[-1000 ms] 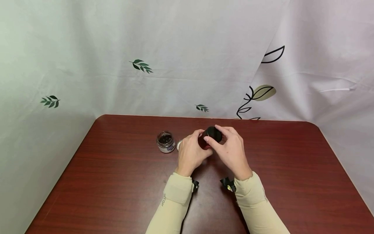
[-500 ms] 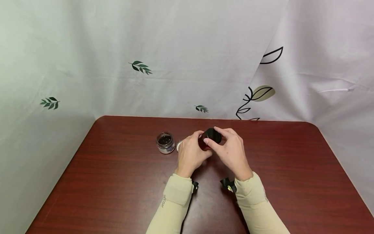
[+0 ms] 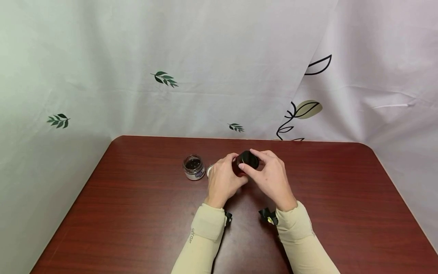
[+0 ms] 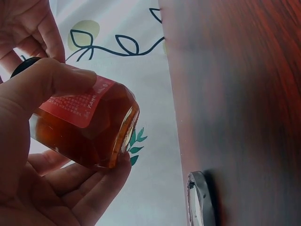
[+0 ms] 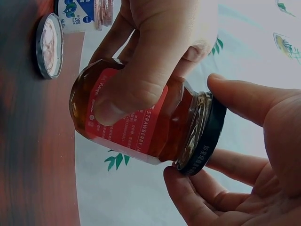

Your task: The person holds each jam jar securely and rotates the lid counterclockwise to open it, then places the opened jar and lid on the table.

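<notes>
Gripping faceted, red-labelled glass jar (image 5: 141,129) in left hand (image 3: 224,179), pinching round black lid (image 5: 207,145) in right hand (image 3: 272,175), likely working it, calling for firm twisting.

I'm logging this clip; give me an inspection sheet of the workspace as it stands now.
Surface: reddish-brown, wood-grain table, glossy in places.
Job's things: strawberry jam jar, held tilted; black lid on its neck, tightness cannot be told.
Clutter: open jar with dark contents, standing upright; loose lid beside it, pale inside showing.
Hands: left hand grips the jam jar's body; right hand holds the black lid's rim.
Cables: dark strips along the sleeves, cable or shadow unclear.
Surroundings: whitish fabric with leaf prints behind the table.
</notes>
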`<state>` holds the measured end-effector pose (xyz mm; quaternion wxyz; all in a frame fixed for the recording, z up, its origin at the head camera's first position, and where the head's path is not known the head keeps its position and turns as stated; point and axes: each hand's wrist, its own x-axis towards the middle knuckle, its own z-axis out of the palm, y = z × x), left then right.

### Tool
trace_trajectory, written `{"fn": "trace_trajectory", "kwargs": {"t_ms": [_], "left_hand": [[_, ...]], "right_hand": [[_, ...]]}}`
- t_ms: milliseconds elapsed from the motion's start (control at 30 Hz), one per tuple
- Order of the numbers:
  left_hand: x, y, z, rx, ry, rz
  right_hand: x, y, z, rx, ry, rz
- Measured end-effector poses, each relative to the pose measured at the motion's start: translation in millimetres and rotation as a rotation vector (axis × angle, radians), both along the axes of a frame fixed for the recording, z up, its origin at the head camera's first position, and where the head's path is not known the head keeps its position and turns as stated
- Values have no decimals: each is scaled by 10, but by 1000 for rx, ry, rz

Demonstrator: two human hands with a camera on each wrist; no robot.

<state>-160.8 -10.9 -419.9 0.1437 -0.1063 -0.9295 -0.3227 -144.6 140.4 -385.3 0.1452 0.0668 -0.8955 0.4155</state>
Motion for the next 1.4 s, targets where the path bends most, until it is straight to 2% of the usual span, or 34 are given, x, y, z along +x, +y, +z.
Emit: {"fn": "trace_trajectory", "kwargs": {"t_ms": [667,1400], "left_hand": [[2,-21,-14,-16,26,-4],[10,-32,-12,-30,13,-11]], "right_hand": [[8,4,2,-5,-11,42],[11,42,-7,46,14,107]]}}
